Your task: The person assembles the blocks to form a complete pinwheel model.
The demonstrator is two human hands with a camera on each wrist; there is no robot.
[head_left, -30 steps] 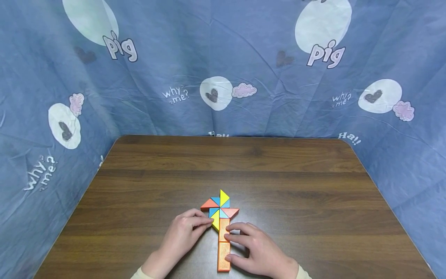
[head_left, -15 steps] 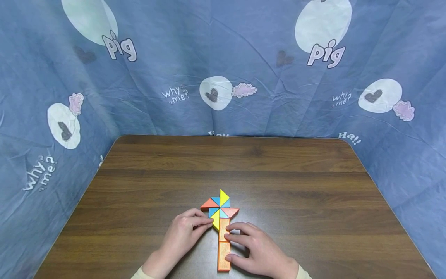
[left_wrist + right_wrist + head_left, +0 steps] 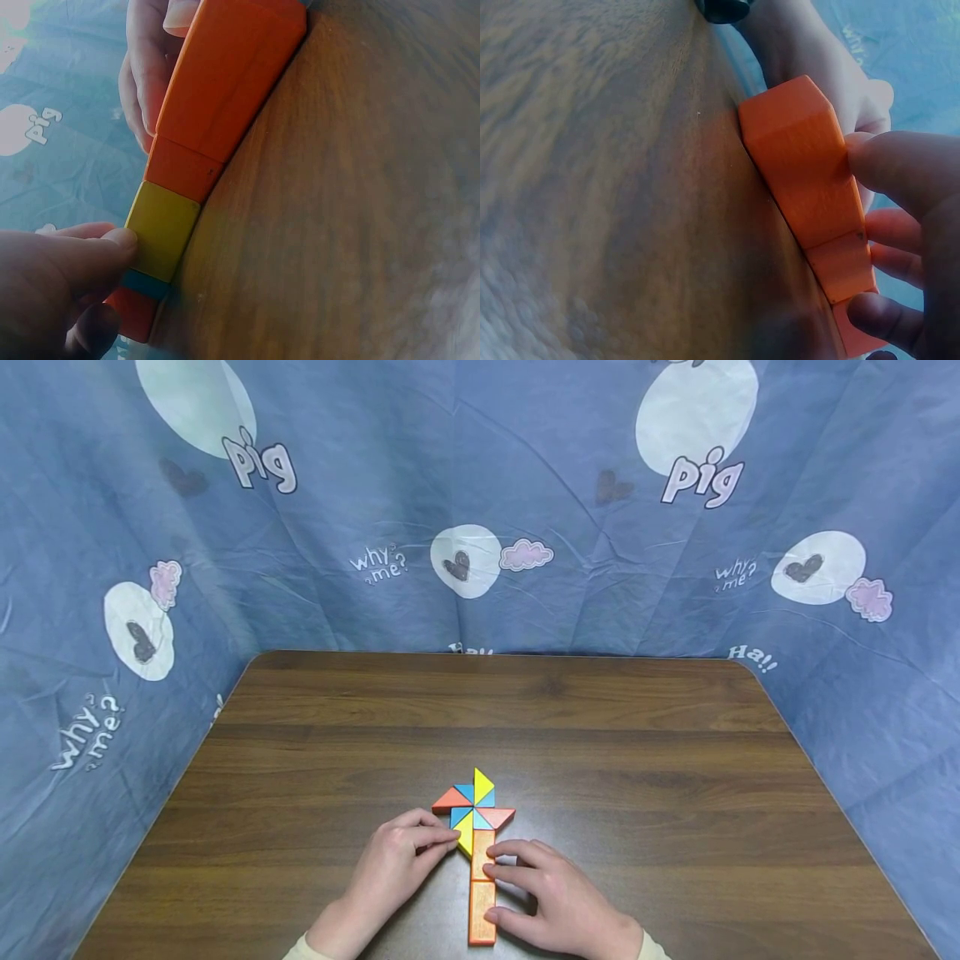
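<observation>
Flat toy blocks form a pinwheel on the table, with blue triangles point(image 3: 461, 814) around its centre. A yellow triangle block point(image 3: 482, 787) points up from it, and red triangle blocks point(image 3: 452, 798) stick out at the sides. My left hand point(image 3: 397, 852) touches the lower yellow triangle block point(image 3: 466, 837) with its fingertips. Two orange rectangular blocks, the far one point(image 3: 480, 843) and the near one point(image 3: 482, 931), run end to end below the centre. Fingertips of my right hand point(image 3: 551, 893) rest on the far orange block; its thumb rests on the near one.
The brown wooden table point(image 3: 637, 760) has rounded far corners. A blue printed curtain point(image 3: 570, 610) hangs behind it and along both sides. In the right wrist view, a dark rounded object point(image 3: 725, 9) shows at the top, beside the left wrist.
</observation>
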